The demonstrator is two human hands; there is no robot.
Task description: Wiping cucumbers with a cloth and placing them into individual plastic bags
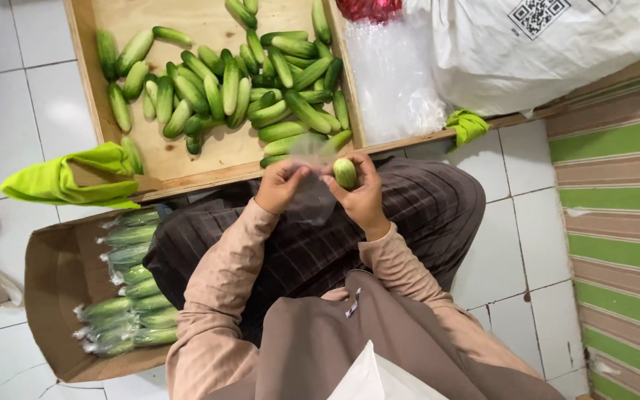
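The right hand (363, 194) is gripping 1 cucumber (345, 172); the left hand (279, 185) is pinching a clear bag (311, 198) above the lap.

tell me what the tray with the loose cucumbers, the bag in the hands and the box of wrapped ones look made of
Tray: pale bare wood, probably plywood, matte, with raised board rims. Bag held by the left hand, beside the right hand gripping a cucumber: thin clear plastic film, see-through and crinkled. Box: brown cardboard, dull, with bent flaps.
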